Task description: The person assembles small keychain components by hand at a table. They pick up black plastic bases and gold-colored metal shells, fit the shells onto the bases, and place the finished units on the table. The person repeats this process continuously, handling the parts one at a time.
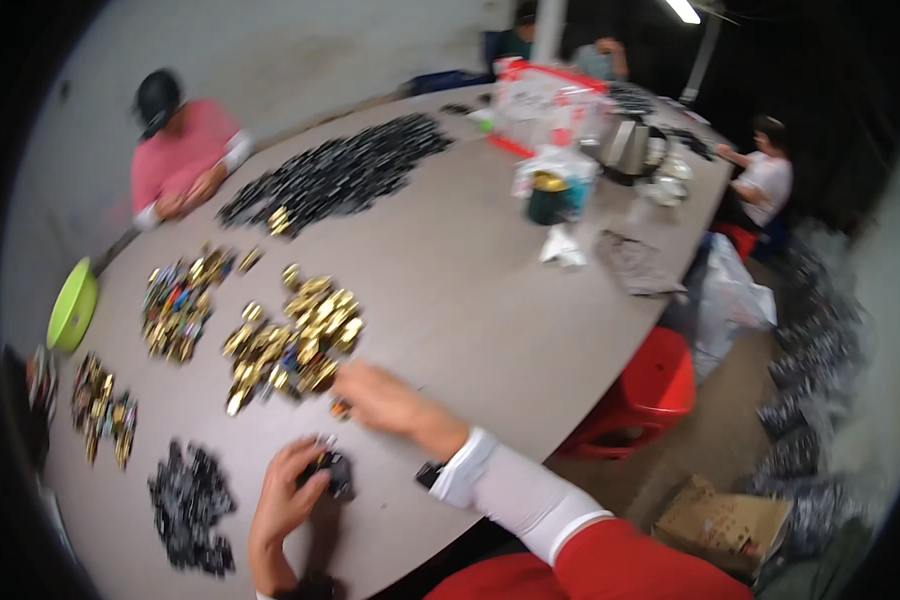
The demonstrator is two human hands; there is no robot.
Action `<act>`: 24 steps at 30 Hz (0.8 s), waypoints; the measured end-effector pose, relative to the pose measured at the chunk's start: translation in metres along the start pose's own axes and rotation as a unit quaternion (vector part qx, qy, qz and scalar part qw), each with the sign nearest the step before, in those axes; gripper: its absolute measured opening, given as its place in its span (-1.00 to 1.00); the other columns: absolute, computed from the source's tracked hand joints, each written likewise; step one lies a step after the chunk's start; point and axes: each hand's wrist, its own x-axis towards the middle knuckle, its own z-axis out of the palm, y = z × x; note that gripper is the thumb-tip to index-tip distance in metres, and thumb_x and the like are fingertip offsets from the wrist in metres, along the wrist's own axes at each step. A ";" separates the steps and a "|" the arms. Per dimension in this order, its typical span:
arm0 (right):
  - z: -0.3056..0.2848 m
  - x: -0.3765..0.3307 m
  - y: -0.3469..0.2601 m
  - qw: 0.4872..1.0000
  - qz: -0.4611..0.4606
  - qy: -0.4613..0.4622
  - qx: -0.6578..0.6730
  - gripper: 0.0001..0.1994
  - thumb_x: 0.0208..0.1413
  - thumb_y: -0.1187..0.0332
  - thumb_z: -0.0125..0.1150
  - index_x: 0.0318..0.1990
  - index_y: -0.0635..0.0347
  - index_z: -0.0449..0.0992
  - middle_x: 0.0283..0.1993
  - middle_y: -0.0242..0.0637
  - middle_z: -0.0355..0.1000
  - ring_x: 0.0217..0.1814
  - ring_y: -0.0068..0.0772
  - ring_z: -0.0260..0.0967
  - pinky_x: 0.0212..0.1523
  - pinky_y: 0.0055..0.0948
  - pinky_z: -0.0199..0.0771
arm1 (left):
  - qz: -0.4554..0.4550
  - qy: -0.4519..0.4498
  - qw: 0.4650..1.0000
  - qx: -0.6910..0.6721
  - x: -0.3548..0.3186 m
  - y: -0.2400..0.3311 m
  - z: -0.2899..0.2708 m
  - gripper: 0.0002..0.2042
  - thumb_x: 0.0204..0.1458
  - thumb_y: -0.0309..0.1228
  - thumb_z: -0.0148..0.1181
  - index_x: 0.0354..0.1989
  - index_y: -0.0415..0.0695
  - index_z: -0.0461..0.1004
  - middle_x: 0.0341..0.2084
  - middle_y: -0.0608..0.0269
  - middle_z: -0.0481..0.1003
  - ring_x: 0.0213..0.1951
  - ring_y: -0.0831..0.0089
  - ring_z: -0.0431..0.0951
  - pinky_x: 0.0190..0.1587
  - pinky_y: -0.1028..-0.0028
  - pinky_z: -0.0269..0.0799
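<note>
My left hand [285, 500] is closed around a small black part [332, 470] just above the table's near edge. My right hand [385, 400] stretches forward over the grey table [470, 290], its fingers at the near edge of a heap of small gold-coloured pieces [295, 340]; one small piece [341, 407] sits at its fingertips, and motion blur hides whether it is pinched. A pile of small black parts [190, 505] lies left of my left hand.
More gold piles [178, 300] [103, 408] lie to the left, a large black heap [340, 175] farther back. A green bowl [72, 305] sits at the left edge. Bags, a kettle [625, 145] and cloths stand far right. Other people sit around. A red stool [650, 390] and cardboard box [720, 520] stand right.
</note>
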 end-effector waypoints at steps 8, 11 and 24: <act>-0.008 -0.003 -0.006 1.000 -0.021 0.018 -0.013 -0.73 -0.20 0.58 0.20 -0.24 0.24 0.53 -0.20 -0.18 0.39 -0.05 -0.09 0.30 0.01 -0.21 0.33 | -0.072 0.081 0.994 -0.018 -0.010 0.004 -0.035 -0.68 0.04 -0.44 0.20 0.00 -0.19 0.49 -0.01 0.06 0.48 0.02 0.19 0.49 0.10 0.34 0.35; -0.012 0.002 -0.015 1.000 -0.016 -0.015 -0.014 -0.72 -0.19 0.61 0.18 -0.23 0.21 0.53 -0.20 -0.21 0.39 -0.05 -0.13 0.29 0.03 -0.24 0.31 | -0.084 0.139 0.985 0.062 -0.014 -0.019 -0.050 -0.70 0.05 -0.41 0.16 -0.03 -0.23 0.49 -0.08 0.02 0.49 -0.01 0.13 0.47 0.06 0.30 0.35; -0.008 0.008 -0.026 1.000 -0.010 0.012 -0.004 -0.64 -0.20 0.69 0.05 -0.18 0.24 0.56 -0.05 -0.15 0.43 0.03 -0.11 0.31 0.08 -0.29 0.33 | -0.152 0.216 0.940 0.215 -0.012 -0.063 -0.095 -0.71 0.02 -0.43 0.13 -0.07 -0.26 0.50 -0.11 -0.01 0.49 0.00 0.07 0.42 0.11 0.26 0.30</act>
